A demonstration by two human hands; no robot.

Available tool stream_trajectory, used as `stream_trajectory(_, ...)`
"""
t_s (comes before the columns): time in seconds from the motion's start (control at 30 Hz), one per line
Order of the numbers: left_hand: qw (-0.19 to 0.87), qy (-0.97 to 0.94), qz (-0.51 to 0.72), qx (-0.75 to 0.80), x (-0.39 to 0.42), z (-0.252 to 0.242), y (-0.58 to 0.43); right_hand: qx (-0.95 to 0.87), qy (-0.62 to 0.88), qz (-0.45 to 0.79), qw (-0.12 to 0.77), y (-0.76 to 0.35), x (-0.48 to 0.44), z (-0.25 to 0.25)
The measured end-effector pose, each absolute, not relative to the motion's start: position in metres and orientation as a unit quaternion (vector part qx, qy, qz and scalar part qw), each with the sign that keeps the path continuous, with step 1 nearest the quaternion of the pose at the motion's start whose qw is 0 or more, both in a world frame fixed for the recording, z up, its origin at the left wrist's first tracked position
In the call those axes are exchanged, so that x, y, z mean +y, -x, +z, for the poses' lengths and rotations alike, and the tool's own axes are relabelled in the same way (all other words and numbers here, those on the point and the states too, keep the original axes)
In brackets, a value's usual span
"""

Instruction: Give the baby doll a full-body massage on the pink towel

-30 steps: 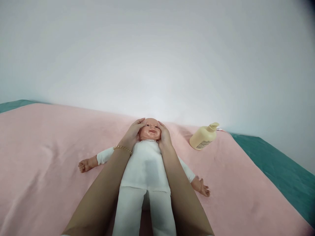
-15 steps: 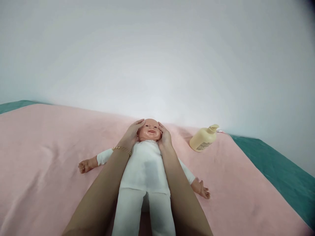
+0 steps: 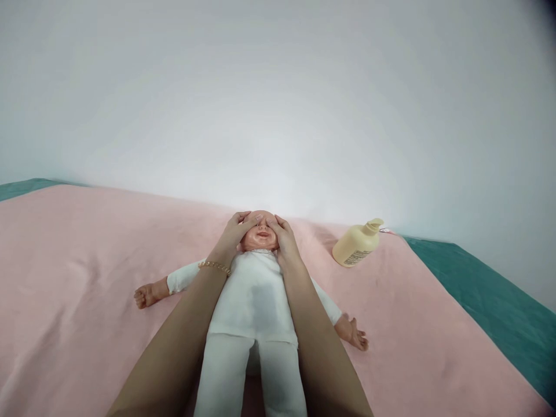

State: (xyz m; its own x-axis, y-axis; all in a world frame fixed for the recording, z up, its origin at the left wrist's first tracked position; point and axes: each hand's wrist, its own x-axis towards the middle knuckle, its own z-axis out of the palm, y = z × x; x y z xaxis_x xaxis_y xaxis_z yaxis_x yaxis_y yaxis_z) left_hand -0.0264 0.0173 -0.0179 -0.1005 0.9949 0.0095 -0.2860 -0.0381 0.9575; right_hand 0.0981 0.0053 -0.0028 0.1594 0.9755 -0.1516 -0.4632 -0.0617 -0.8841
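A baby doll (image 3: 249, 289) with a soft white cloth body lies face up, its arms spread out to the sides. My left hand (image 3: 230, 238) cups one side of the doll's head (image 3: 262, 238), its thumb resting over the eye area. On the other side my right hand (image 3: 287, 240) does the same, thumb across the other eye. The doll's mouth and chin show between my palms; its eyes are mostly covered. My forearms run along both sides of its body and hide parts of its arms.
A pale yellow pump bottle (image 3: 356, 246) stands to the right of the doll's head, on the pink cloth (image 3: 403, 324). Green cloth (image 3: 482, 289) shows beyond the pink at the right and far left. A white wall (image 3: 278, 104) rises behind.
Both thumbs have moved inward from the sides of the doll's head onto its eye area. The eyes, visible before, are now mostly covered.
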Motion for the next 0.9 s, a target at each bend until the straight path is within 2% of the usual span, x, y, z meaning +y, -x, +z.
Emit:
stream_trajectory(0.3,0.527,-0.397,0.569,0.491,0.008,-0.002,0.024,-0.276,0.470,0.563,0.621,-0.096,0.003,0.000)
stream_trajectory(0.9,0.529,-0.405,0.598,0.447,0.005,-0.002,0.020,-0.252,0.433,0.577,0.645,-0.099,0.014,-0.011)
